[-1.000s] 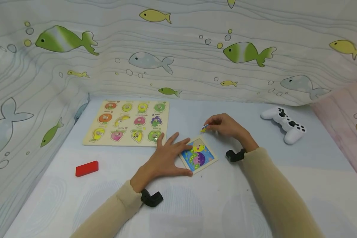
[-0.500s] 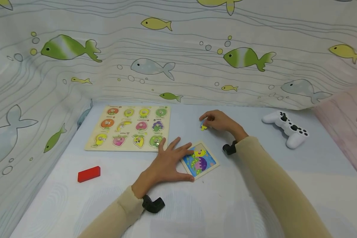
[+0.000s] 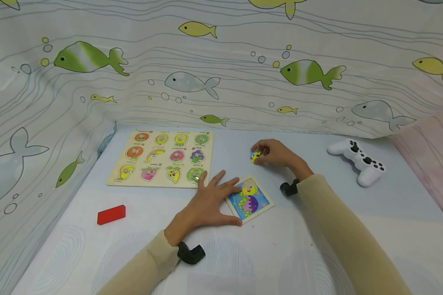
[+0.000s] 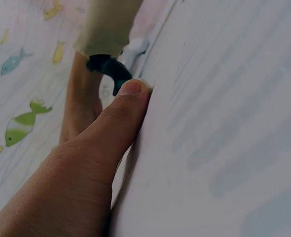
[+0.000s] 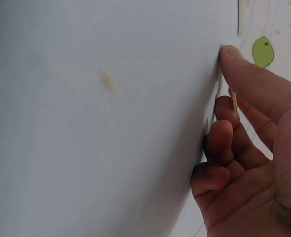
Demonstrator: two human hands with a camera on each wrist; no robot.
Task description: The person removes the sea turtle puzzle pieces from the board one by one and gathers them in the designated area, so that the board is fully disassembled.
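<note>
In the head view a small square jigsaw puzzle (image 3: 257,205) with a light wooden frame lies at mid-table, its picture blue, purple and yellow. A bare wooden patch shows in its far corner. My left hand (image 3: 201,207) is spread flat at its left side, index fingertip over the picture and thumb (image 4: 117,116) at the near corner. Just beyond the puzzle my right hand (image 3: 280,156) pinches a blue-and-yellow puzzle piece (image 3: 255,156) between thumb and fingers, close over the table. Only the thin edge of that piece (image 5: 235,101) shows in the right wrist view.
A wooden fruit puzzle board (image 3: 158,163) lies at the back left, its near right corner by my left fingertips. A red block (image 3: 111,214) is at the left. The white game controller (image 3: 357,162) sits at the back right. Fish-print cloth (image 3: 243,94) rises behind the table.
My right hand has drawn slightly away from the puzzle and turned the piece, so more of its printed face shows. The left hand stays on the puzzle. The head view has tilted a little.
</note>
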